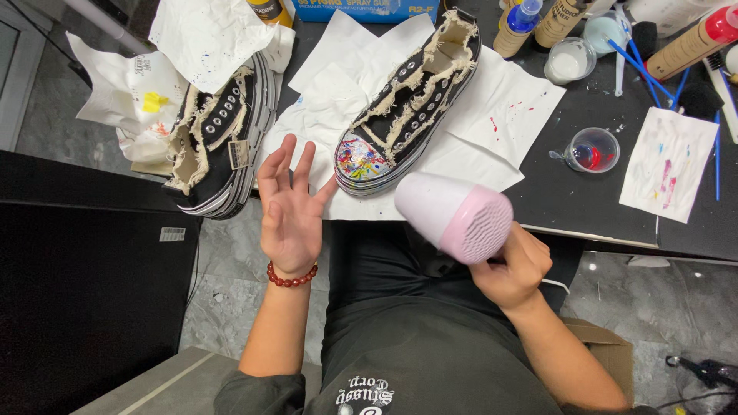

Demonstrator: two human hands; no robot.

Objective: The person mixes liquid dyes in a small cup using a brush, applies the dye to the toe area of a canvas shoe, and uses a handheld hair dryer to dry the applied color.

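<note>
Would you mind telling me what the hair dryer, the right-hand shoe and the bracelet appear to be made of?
The hair dryer in the right hand looks like smooth matte pink plastic, with a fine moulded grille. The shoe seems black canvas with frayed cream edges, metal eyelets and a paint-splattered, probably rubber toe cap. The bracelet on the left hand shows glossy red beads, perhaps stone or glass.

You get bright, even light from overhead with soft, faint shadows. Focus is sharp throughout. Straight edges bow slightly near the frame's borders.

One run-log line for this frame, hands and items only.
right hand: grips pink hair dryer | left hand: open, empty, palm facing dryer | paint-splattered sneaker: on white paper | second sneaker: left, untouched
</note>
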